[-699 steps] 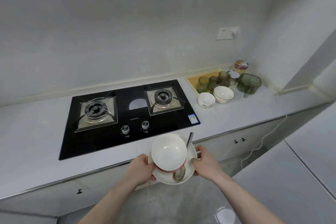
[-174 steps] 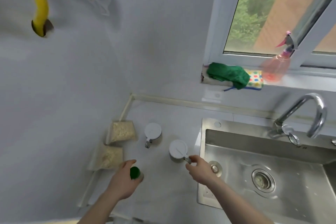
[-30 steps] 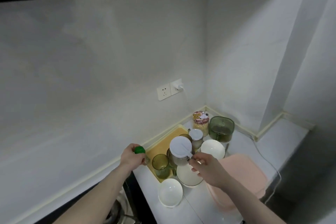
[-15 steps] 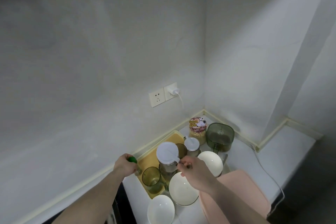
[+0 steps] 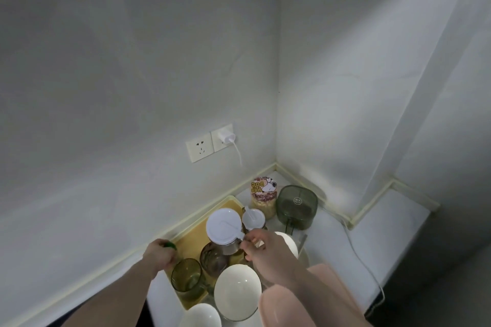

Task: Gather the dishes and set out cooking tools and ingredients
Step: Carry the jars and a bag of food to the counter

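Item: white-lidded glass jar (image 5: 224, 228), upright, long axis vertical, carried above the yellow tray (image 5: 195, 236). My right hand (image 5: 261, 249) pinches its small handle at the lid's near edge. My left hand (image 5: 159, 253) is curled round a green-capped bottle (image 5: 171, 245) at the tray's left rim. Right hand nearer the landing spot. Below: smooth tinted glass tumblers (image 5: 187, 277); glossy white ceramic bowl (image 5: 237, 291) on the surface (image 5: 377, 231).
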